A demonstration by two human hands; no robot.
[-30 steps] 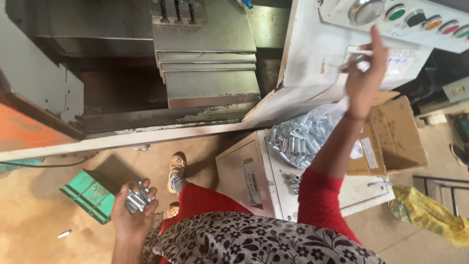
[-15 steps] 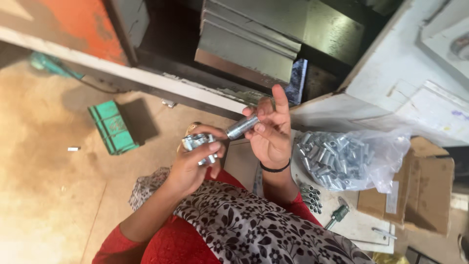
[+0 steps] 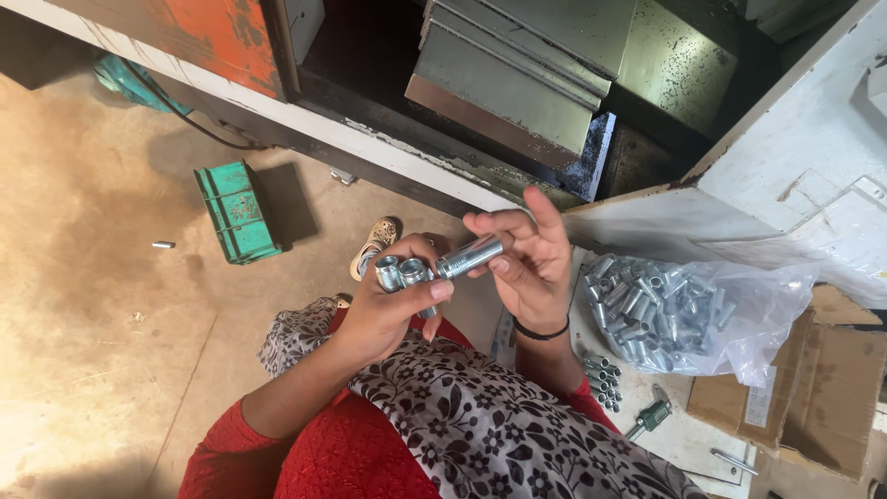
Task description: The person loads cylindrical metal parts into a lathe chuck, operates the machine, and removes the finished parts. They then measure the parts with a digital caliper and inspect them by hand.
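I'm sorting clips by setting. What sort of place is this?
Probably a machining workshop: a large metal machine stands over a dusty concrete floor, a clear bag of silver threaded fittings lies nearby, and both hands hold more such fittings.

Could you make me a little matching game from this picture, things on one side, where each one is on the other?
Things:
1. single metal fitting
2. clear bag of fittings
3. green crate
4. bunch of fittings

Places:
A. on the floor
B. in the left hand
C. in the right hand's fingers
D. on the white cabinet top

Pairs: 1-C, 2-D, 3-A, 4-B
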